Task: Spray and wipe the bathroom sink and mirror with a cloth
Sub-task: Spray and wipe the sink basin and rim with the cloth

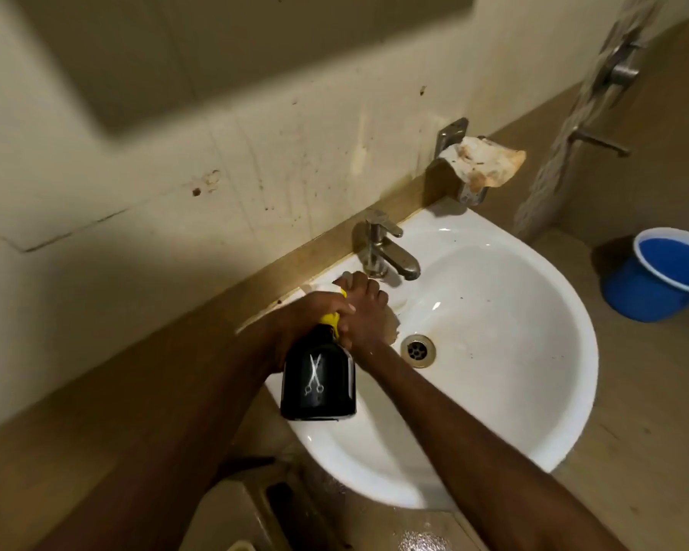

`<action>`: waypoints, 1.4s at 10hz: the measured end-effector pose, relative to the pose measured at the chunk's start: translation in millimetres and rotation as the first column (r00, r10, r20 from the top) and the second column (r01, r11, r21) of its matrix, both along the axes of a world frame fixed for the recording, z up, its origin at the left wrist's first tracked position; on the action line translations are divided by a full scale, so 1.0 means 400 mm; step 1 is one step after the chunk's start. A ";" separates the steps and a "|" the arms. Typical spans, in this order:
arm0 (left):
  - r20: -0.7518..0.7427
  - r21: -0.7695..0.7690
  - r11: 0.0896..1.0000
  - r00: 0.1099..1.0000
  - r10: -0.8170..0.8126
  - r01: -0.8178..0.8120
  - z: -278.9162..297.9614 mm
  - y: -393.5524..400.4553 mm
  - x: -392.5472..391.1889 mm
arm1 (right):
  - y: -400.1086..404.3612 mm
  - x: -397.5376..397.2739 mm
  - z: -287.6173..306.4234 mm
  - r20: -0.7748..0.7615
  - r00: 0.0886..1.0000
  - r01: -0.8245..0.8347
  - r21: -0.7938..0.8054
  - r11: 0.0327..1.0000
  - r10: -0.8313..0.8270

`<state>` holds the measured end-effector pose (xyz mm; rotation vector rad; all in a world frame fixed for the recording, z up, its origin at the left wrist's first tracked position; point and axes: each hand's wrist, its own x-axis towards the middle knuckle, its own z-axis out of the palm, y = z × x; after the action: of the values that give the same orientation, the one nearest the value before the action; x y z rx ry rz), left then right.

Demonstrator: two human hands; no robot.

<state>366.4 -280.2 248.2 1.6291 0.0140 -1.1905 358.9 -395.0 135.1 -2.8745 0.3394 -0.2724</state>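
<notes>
My left hand (315,308) grips the yellow and white spray head of a black spray bottle (318,381) with a scissors logo. The bottle hangs over the left rim of the white sink (533,391). My right hand (364,312) lies right beside the spray head, its fingers curled over a tan cloth (394,327). Only an edge of that cloth shows, on the basin wall just below the tap (382,248). The drain (417,349) is close to the right of this hand. The mirror (215,53) hangs on the wall at upper left, blurred.
A metal wall holder with a stained rag (486,163) sits above the sink's back right corner. A blue bucket (669,272) stands on the floor to the right. Shower taps (617,73) are on the far right wall. The floor below the sink looks wet.
</notes>
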 end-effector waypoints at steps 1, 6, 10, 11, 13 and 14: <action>-0.005 -0.014 0.986 0.986 0.165 -0.165 -0.065 0.054 -0.068 | 0.013 0.013 0.011 -0.018 0.989 -0.145 0.015 0.989 0.145; -0.239 0.089 0.872 0.839 0.488 -0.482 -0.148 0.084 -0.278 | -0.012 0.004 -0.030 0.068 0.720 -0.689 -0.055 0.723 0.691; -0.137 0.125 0.842 0.832 0.538 -0.524 -0.102 0.103 -0.394 | 0.024 -0.207 -0.172 0.061 0.674 -0.692 0.402 0.600 0.736; -0.128 0.107 0.821 0.811 0.571 -0.561 -0.093 0.082 -0.435 | -0.026 -0.172 -0.174 -0.039 0.714 -0.655 0.317 0.686 0.699; -0.237 0.066 0.821 0.790 0.566 -0.568 -0.104 0.001 -0.493 | -0.054 -0.103 -0.154 0.021 0.766 -0.619 0.292 0.729 0.643; -0.279 0.093 0.810 0.765 0.580 -0.579 -0.122 -0.012 -0.529 | -0.052 -0.112 -0.182 0.021 0.730 -0.644 0.354 0.678 0.683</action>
<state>154.7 -285.1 199.2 1.2844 0.6716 -0.9223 314.1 -415.7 62.5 -2.4524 -0.6044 0.0866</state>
